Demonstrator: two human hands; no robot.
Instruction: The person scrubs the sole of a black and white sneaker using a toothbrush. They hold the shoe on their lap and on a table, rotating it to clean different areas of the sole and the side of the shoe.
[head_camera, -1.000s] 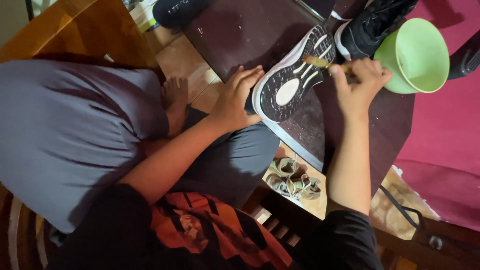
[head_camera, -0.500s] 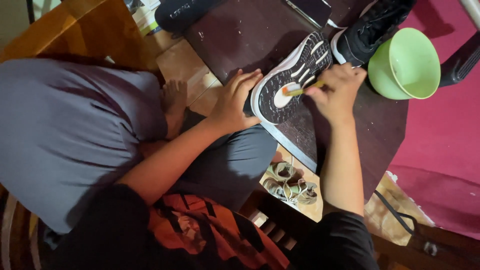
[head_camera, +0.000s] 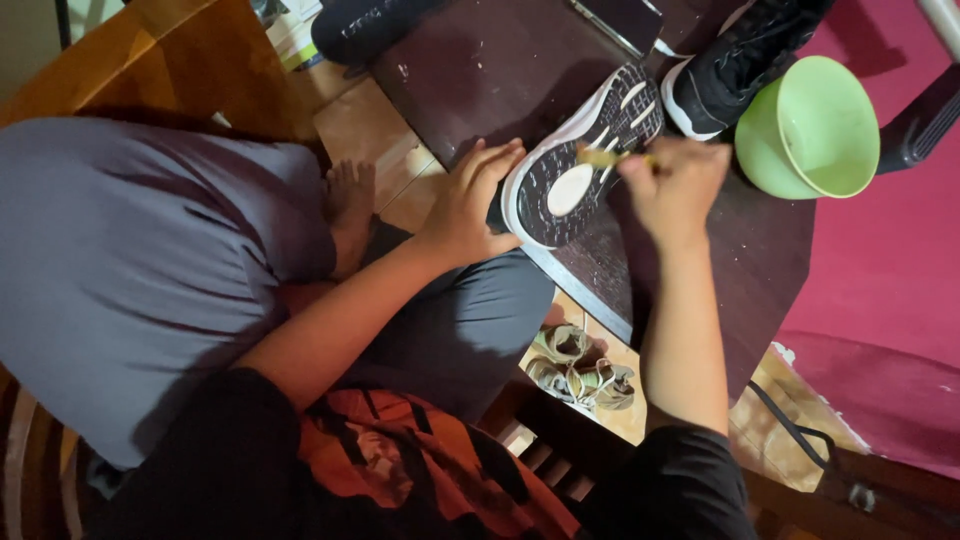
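Nearest me I see my own lap: an orange and black shirt (head_camera: 400, 470), grey trousers over folded knees (head_camera: 150, 280), and a bare foot (head_camera: 350, 200) tucked against the tiled floor (head_camera: 365, 125). A small pair of pale sandals (head_camera: 580, 370) lies on the floor just under the near edge of the desk (head_camera: 760, 270), a dark board.

My left hand (head_camera: 465, 205) rests at the desk's near edge, its grip folded around the heel of a shoe (head_camera: 580, 160) that lies sole up, black tread with white patches, pointing toward the far side. My right hand (head_camera: 675, 185) sits just right of the shoe, its grip pinched narrow on a small brush (head_camera: 600, 157) whose pale head touches the sole near the toe.

Beyond that hand stands a light green bowl (head_camera: 810, 125) near the desk's right edge, and beside it a second black shoe (head_camera: 740, 60) upright at the far edge. A pink cloth (head_camera: 890, 280) covers the right.
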